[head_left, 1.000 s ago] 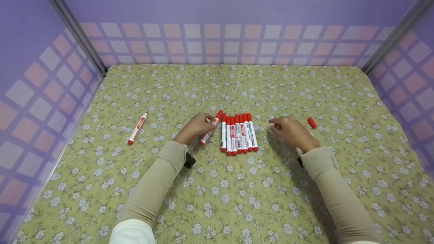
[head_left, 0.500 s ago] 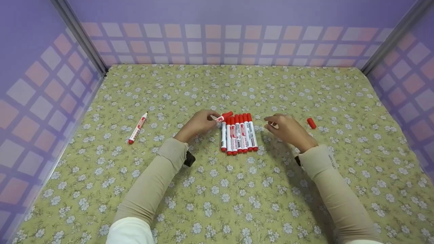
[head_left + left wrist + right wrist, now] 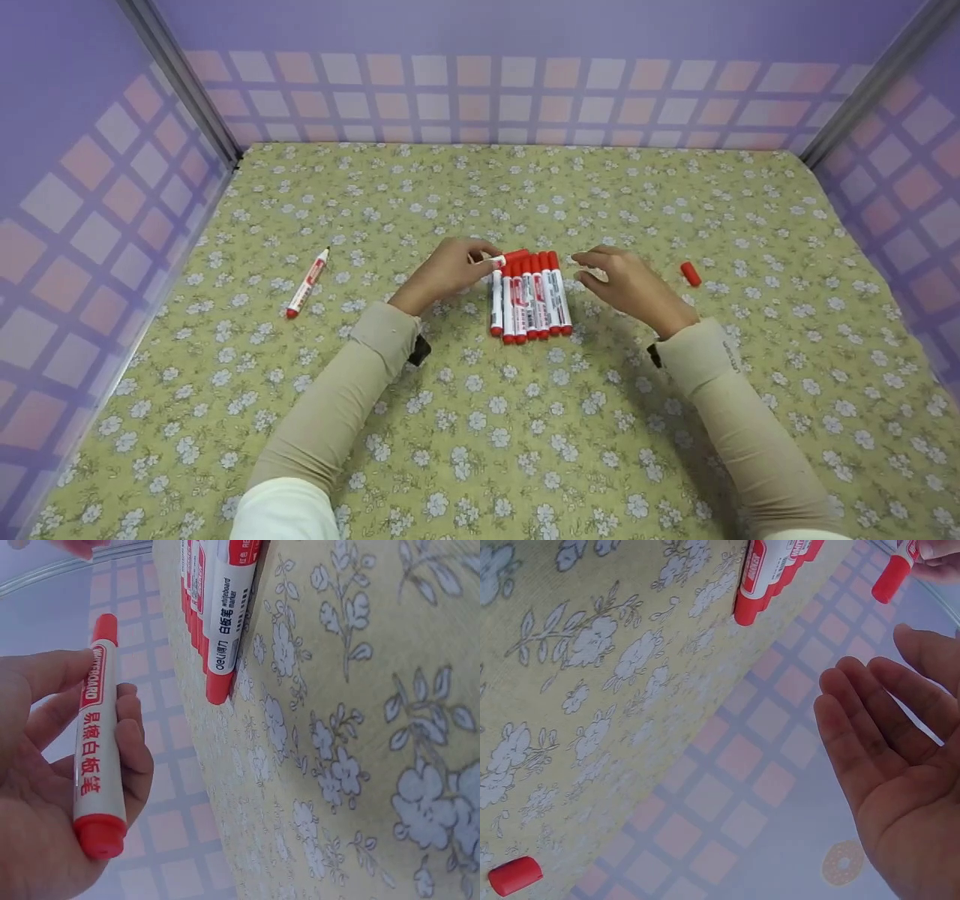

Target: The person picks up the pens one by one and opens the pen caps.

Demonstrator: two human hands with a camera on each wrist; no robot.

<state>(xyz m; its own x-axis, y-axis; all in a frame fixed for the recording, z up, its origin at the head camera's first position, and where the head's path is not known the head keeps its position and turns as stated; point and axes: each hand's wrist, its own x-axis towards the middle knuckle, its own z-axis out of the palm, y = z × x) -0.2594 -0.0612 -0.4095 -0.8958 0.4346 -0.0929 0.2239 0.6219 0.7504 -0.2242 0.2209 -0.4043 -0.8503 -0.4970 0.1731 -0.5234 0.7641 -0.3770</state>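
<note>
The left hand [image 3: 444, 271] curls its fingers and thumb round a red-capped whiteboard marker [image 3: 96, 741], held just above the far left end of the marker row [image 3: 531, 300]. That row counts six capped red markers lying side by side, touching, their caps pointing far, in the middle of the floral cloth [image 3: 480, 420]. The right hand [image 3: 628, 283] hovers just right of the row with fingers loosely spread and relaxed, holding nothing; its palm shows bare in the right wrist view. To its right lies one loose red cap [image 3: 690, 274]. Well apart at the left lies one more marker [image 3: 307, 283], uncapped. No containers show.
</note>
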